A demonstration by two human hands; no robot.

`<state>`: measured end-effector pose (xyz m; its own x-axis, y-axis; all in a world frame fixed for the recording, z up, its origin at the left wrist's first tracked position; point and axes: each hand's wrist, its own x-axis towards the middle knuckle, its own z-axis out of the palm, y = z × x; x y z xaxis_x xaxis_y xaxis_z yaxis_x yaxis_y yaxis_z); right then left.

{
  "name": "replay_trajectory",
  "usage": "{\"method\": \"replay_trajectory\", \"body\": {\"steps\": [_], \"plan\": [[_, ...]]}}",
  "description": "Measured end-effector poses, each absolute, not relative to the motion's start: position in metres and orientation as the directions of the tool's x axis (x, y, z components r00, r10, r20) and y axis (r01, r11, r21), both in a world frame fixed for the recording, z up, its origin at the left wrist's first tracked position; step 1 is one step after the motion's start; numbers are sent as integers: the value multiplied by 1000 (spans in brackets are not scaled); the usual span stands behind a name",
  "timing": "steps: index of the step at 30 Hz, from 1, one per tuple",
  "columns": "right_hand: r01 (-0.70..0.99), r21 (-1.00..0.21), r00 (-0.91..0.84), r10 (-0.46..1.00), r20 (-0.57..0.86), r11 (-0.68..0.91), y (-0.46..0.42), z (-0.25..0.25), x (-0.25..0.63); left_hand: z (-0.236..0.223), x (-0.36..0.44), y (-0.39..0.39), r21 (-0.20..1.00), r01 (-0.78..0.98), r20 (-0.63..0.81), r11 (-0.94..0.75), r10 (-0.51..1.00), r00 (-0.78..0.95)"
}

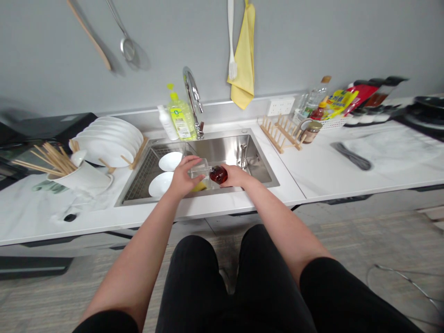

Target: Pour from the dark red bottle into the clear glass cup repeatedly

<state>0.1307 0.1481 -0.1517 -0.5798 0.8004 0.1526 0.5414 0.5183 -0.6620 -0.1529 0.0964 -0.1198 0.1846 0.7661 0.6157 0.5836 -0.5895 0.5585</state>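
Observation:
Over the sink [274, 180], my left hand [184, 178] is closed around a clear, box-like container [200, 167]. Beside it my right hand [234, 176] grips a dark red-brown bottle [218, 175], tilted so its narrow clear neck points left at the container. Whether the two touch, and whether liquid flows, I cannot tell. Below the container a yellow item [200, 186] partly shows in the sink. Left of my left hand, two white bowls [170, 161] rest over the wire basket [137, 182].
Behind the sink are the tap [192, 92], a yellow-green soap bottle [182, 118] and a white bottle [167, 122]. To the left stand racked plates [107, 138] and a chopstick holder [81, 178]. A wooden rack [280, 134] and jar [311, 132] stand right.

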Motion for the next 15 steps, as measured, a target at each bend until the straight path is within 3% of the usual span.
{"method": "replay_trajectory", "body": {"steps": [15], "plan": [[528,-681,-566,808,164,507,148,-150,131,-109,-157,106,493,587,619,-643,733,282]]}}
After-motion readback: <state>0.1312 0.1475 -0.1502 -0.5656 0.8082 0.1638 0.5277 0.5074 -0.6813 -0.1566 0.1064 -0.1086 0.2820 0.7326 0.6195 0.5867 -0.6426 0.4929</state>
